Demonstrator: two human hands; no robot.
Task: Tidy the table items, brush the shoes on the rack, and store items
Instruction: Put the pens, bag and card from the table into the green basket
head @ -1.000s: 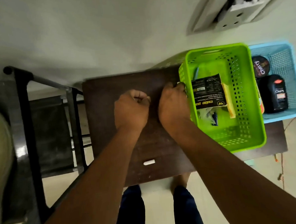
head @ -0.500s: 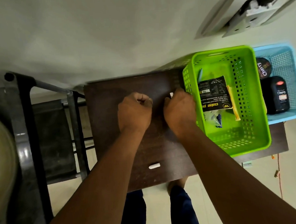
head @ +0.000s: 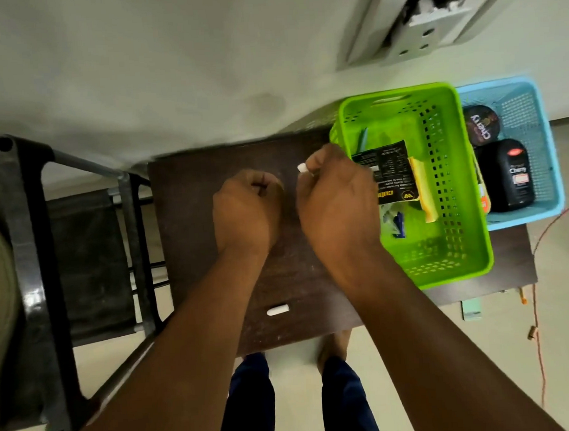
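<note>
My right hand (head: 336, 196) pinches a small white piece (head: 302, 168) between its fingertips, just left of the green basket (head: 457, 265). My left hand (head: 246, 210) is a closed fist resting over the middle of the dark brown table (head: 190, 200); nothing shows in it. A second small white piece (head: 277, 310) lies on the table near its front edge. The green basket holds a black packet (head: 395, 176), a yellow item (head: 423, 191) and a small blue item (head: 398, 224).
A light blue basket (head: 545, 155) right of the green one holds a round polish tin (head: 481, 124) and a black polish bottle (head: 505, 174). A black metal rack (head: 31, 261) stands left of the table. A wall socket (head: 428, 20) is above. An orange cord (head: 538, 301) trails on the floor.
My right hand has lifted from the table beside the green basket, and a small white piece now shows at its fingertips. My left fist has stayed in place.
</note>
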